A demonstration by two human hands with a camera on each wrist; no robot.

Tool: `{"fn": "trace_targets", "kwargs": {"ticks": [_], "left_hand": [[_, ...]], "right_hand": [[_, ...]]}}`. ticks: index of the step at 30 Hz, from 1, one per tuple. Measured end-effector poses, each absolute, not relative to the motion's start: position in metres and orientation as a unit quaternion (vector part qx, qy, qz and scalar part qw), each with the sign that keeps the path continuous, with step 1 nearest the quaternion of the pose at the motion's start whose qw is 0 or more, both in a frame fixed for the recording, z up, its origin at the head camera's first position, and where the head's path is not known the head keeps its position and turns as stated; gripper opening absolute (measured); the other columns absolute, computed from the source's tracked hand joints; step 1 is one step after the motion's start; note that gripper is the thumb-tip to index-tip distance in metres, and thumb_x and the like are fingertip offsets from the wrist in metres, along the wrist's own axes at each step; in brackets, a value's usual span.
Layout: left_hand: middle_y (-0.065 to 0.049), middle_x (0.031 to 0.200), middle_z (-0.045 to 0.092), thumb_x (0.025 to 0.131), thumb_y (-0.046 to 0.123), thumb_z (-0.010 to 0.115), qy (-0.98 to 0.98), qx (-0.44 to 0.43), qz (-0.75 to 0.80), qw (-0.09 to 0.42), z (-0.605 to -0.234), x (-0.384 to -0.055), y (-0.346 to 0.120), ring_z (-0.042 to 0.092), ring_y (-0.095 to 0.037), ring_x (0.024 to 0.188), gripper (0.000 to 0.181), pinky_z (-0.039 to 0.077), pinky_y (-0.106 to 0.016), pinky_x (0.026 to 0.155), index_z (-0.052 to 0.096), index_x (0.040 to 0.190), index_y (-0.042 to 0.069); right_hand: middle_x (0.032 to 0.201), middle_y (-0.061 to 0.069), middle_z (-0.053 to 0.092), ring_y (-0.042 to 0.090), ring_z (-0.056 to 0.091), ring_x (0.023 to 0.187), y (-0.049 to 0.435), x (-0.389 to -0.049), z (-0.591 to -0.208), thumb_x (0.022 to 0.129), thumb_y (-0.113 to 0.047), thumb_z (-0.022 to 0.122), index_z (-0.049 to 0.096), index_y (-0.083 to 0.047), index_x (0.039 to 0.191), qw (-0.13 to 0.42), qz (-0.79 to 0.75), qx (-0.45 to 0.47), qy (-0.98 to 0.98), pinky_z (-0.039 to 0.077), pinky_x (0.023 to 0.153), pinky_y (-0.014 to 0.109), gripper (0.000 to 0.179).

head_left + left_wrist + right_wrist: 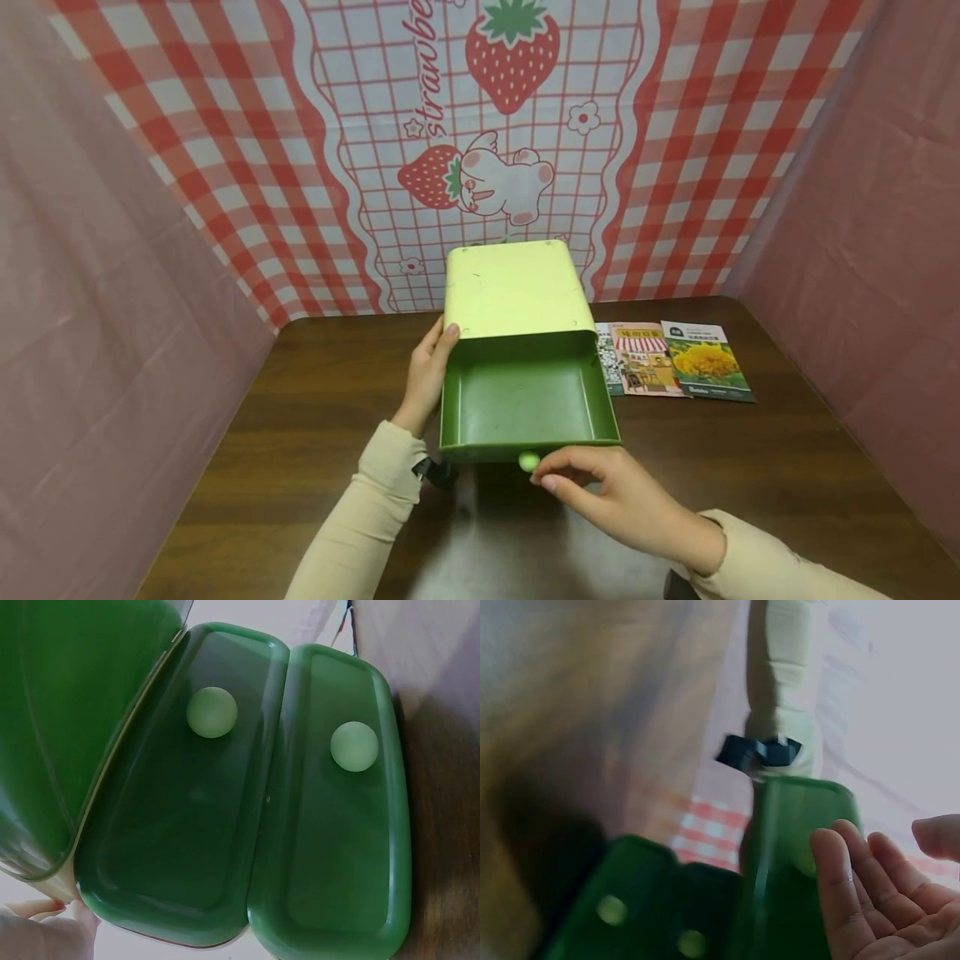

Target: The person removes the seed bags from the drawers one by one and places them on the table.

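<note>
A small drawer cabinet (pixel 517 287) with a pale yellow-green shell stands in the middle of the table. Its top green drawer (pixel 521 400) is pulled out, and nothing lies inside it. Below, two green drawer fronts, a middle one (pixel 172 817) and a lower one (pixel 341 847), sit closed, each with a round pale knob. My left hand (pixel 429 371) rests against the cabinet's left side near the front edge, fingers along the wall. My right hand (pixel 611 492) is beside the top drawer's knob (pixel 528 461). In the right wrist view its fingers look extended, with the thumb apart.
Several printed packets overlap on the table right of the cabinet, including a yellow-flower packet (pixel 707 360) and one with a striped awning (pixel 647 358). A red-checked strawberry cloth (pixel 480 108) hangs behind. Pink cloth (pixel 862 217) walls both sides of the wooden table (pixel 322 417).
</note>
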State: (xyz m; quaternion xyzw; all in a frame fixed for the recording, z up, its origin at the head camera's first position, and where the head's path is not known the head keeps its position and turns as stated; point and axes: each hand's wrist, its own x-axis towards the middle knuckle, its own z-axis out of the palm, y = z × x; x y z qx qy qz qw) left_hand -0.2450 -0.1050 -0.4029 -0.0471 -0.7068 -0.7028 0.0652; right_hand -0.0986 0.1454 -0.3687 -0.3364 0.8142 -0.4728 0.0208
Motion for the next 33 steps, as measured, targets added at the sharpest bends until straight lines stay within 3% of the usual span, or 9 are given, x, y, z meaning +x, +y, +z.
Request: {"fn": "trace_targets", "kwargs": {"ticks": [5, 12, 17, 24, 33], "left_hand": [[-0.010, 0.158, 0.035, 0.100, 0.040, 0.051, -0.706, -0.046, -0.703, 0.066, -0.402, -0.244, -0.105, 0.031, -0.027, 0.146, 0.062, 0.026, -0.044, 0.120, 0.035, 0.152, 0.010], [-0.007, 0.158, 0.034, 0.100, 0.042, 0.051, -0.704, -0.043, -0.706, 0.060, -0.401, -0.243, -0.103, 0.030, -0.025, 0.147, 0.063, 0.026, -0.043, 0.121, 0.035, 0.152, 0.012], [-0.005, 0.158, 0.035, 0.099, 0.042, 0.051, -0.705, -0.041, -0.706, 0.058, -0.401, -0.244, -0.103, 0.031, -0.024, 0.146, 0.062, 0.027, -0.043, 0.120, 0.036, 0.152, 0.013], [-0.006, 0.158, 0.034, 0.099, 0.043, 0.052, -0.705, -0.041, -0.705, 0.059, -0.402, -0.244, -0.105, 0.031, -0.024, 0.146, 0.063, 0.027, -0.043, 0.120, 0.035, 0.153, 0.014], [-0.008, 0.158, 0.035, 0.099, 0.042, 0.052, -0.701, -0.040, -0.710, 0.056, -0.401, -0.244, -0.105, 0.033, -0.026, 0.145, 0.063, 0.030, -0.043, 0.119, 0.036, 0.152, 0.013]], "right_hand": [[0.103, 0.002, 0.075, 0.002, 0.067, 0.092, 0.142, -0.101, -0.388, 0.100, -0.025, 0.056, 0.071, -0.016, 0.109, 0.080, -0.493, -0.298, 0.813, 0.058, 0.075, 0.026, 0.020], [0.102, 0.015, 0.074, 0.004, 0.068, 0.090, 0.137, -0.105, -0.405, 0.101, -0.023, 0.054, 0.069, 0.002, 0.115, 0.146, -0.553, -0.245, 0.783, 0.060, 0.076, 0.031, 0.032], [0.104, 0.023, 0.072, 0.007, 0.070, 0.090, 0.131, -0.107, -0.411, 0.103, -0.022, 0.050, 0.067, 0.008, 0.114, 0.163, -0.590, -0.222, 0.759, 0.060, 0.077, 0.030, 0.036], [0.108, 0.030, 0.069, 0.023, 0.072, 0.094, 0.124, -0.108, -0.414, 0.104, -0.026, 0.048, 0.062, 0.011, 0.121, 0.183, -0.629, -0.176, 0.735, 0.059, 0.081, 0.031, 0.043], [0.103, 0.030, 0.070, 0.018, 0.073, 0.087, 0.121, -0.107, -0.412, 0.101, -0.023, 0.053, 0.063, 0.014, 0.118, 0.165, -0.656, -0.147, 0.722, 0.060, 0.079, 0.034, 0.041]]}}
